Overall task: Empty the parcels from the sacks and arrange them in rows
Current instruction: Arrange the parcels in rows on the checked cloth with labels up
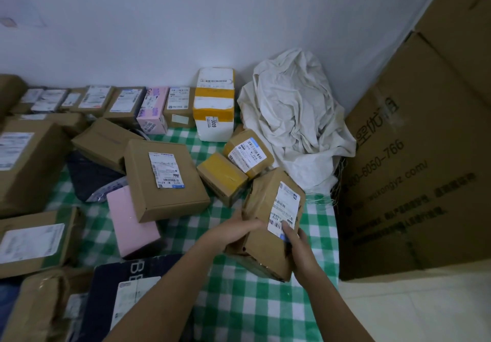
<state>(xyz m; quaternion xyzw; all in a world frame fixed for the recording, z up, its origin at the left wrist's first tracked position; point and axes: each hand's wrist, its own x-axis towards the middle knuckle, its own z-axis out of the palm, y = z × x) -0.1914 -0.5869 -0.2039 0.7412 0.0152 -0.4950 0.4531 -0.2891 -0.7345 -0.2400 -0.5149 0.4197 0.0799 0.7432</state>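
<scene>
Head view looks down on both hands clamped on one brown parcel (271, 224), lifted just above a green checked cloth (239, 302): the left hand (236, 231) wraps its near left edge, the right hand (295, 243) grips its lower right corner with a finger on the white label. The held parcel sits just in front of the crumpled white sack (295, 118), which lies slack against the wall (186, 23) and looks emptied or nearly so. My reading is that the sorting step is under way: a row of parcels (127, 102) already runs along the wall left of the sack, ending at a white and yellow box (214, 105), while loose boxes lie scattered left of the sack, among them a large flat carton (164, 179) and a pink box (132, 222). The next move likely calls for carrying the held parcel to an open spot and starting a second row. Big cardboard cartons (414, 155) stand right of the sack; pale floor (425, 309) shows beside the cloth.
</scene>
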